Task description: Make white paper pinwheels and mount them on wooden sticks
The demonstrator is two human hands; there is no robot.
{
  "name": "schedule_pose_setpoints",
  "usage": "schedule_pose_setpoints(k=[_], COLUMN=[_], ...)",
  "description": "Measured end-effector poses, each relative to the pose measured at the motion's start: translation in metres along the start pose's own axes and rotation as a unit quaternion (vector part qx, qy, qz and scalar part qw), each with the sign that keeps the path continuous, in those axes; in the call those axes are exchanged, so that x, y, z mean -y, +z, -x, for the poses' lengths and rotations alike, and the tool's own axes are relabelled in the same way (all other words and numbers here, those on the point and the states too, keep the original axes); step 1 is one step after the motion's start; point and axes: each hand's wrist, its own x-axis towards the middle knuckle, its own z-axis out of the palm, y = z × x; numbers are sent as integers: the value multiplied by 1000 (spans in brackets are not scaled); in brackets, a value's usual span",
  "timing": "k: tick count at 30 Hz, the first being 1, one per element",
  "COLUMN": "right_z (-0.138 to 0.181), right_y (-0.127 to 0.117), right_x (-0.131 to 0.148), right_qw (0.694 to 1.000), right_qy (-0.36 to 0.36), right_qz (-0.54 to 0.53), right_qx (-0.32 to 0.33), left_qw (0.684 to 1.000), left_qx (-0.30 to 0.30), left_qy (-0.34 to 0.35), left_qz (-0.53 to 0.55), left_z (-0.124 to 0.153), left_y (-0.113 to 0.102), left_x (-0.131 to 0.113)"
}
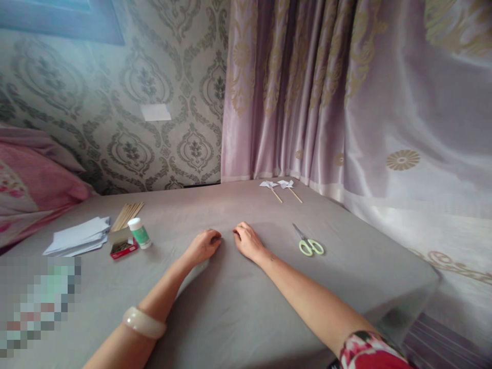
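My left hand (205, 245) rests on the grey cloth (238, 307) with its fingers curled in, and nothing shows in it. Just to its right, a small gap apart, my right hand (246, 240) lies with its fingers bent down, also holding nothing that I can see. Scissors with light green handles (310, 248) lie to the right of my right hand, blades pointing away. Farther back are two white paper pinwheels, a left one (269, 184) and a right one (286, 184), on thin wooden sticks.
At left are a stack of white paper (79, 237), several wooden sticks (127, 215), a small red box (123, 249) of little dark pieces, and an upright glue stick (140, 233). Pink bedding (34, 179) borders the left; a curtain (284, 92) hangs behind. The lower left is pixelated.
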Motion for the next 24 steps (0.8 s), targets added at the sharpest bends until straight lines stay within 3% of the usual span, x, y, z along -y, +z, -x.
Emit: schedule_pose_setpoints(k=[12, 16, 24], right_z=[7, 8, 9], right_y=[0, 10, 15], right_x=[-3, -14, -22], right_qw=[1000, 998, 990], right_qy=[-12, -53, -121], right_qz=[7, 17, 31], right_qx=[22, -14, -63], left_qw=[989, 979, 992], left_qx=[134, 157, -32], left_qy=[13, -39, -84], left_qz=[-58, -128, -88], left_z=[53, 65, 79], left_y=[-39, -51, -73], left_x=[-20, -27, -22])
